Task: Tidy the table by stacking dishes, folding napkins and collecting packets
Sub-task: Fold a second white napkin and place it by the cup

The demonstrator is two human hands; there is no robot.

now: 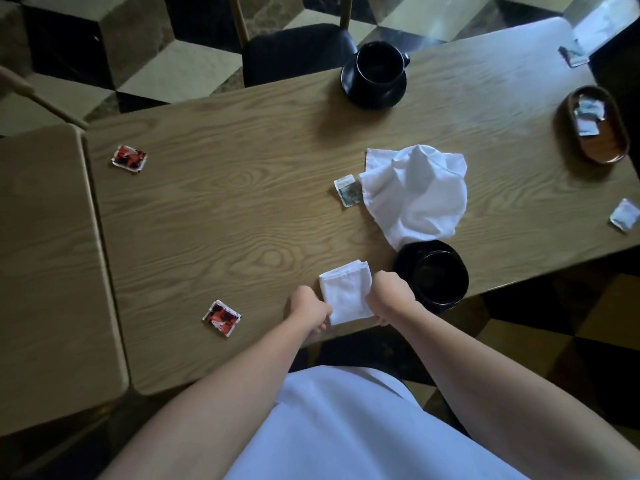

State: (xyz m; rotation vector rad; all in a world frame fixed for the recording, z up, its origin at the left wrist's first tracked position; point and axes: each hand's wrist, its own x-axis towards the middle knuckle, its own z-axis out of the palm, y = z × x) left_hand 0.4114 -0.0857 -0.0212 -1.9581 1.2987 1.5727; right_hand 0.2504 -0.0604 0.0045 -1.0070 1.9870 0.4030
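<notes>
White cloth first: you've got the folded napkin point(346, 292) sitting right at the near edge of the table point(214, 209), with your left hand point(310, 310) and right hand point(391, 292) each curled shut, pinching its near corners. Makes sense to work it at the edge, since you can square the fold without leaning.

Just right of it, touching or nearly so, is the near black cup on its saucer point(433, 275). I'd guess it's parked there only because nobody has stacked it yet with the far black cup and saucer point(375, 74) across the table.

The crumpled napkin point(415, 192) lies beyond that near cup, unfolded, so that's probably your next fold. A grey packet point(348, 194) sits right against its left side.

Packets are scattered: 2 red packets point(129, 158) on the left, well apart, a pale one point(625, 214) at the right edge, another point(573, 53) at the far corner. The wooden tray point(602, 147) already holds a few, so that's clearly where the rest belong.
</notes>
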